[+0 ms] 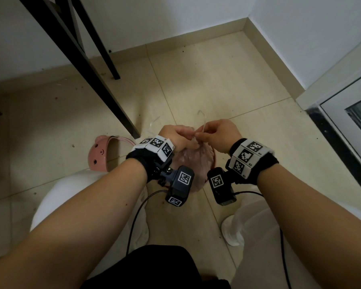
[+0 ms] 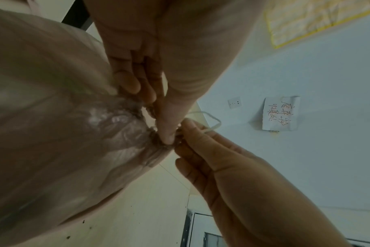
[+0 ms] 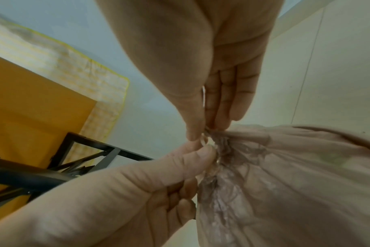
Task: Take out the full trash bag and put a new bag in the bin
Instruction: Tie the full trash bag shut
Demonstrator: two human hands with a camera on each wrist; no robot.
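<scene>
A full, pinkish translucent trash bag (image 1: 193,161) sits in a pink bin (image 1: 214,161) on the floor between my knees. Its mouth is gathered into a crinkled neck (image 2: 156,138). My left hand (image 1: 187,136) grips that neck, with the thumb (image 2: 166,130) pressed on the bunched plastic. My right hand (image 1: 201,134) pinches a thin white drawstring (image 2: 211,127) right beside the neck, and a loop of it sticks up past the fingers. In the right wrist view the right hand (image 3: 203,133) and the left thumb (image 3: 201,155) meet at the bag (image 3: 285,175). The bin is mostly hidden.
A pink bin lid (image 1: 100,152) with a face lies on the tiles to the left. Black table legs (image 1: 104,80) slant down just behind it. Walls meet in a corner at the back, and a white door frame (image 1: 342,101) stands to the right. My white-clad knees flank the bin.
</scene>
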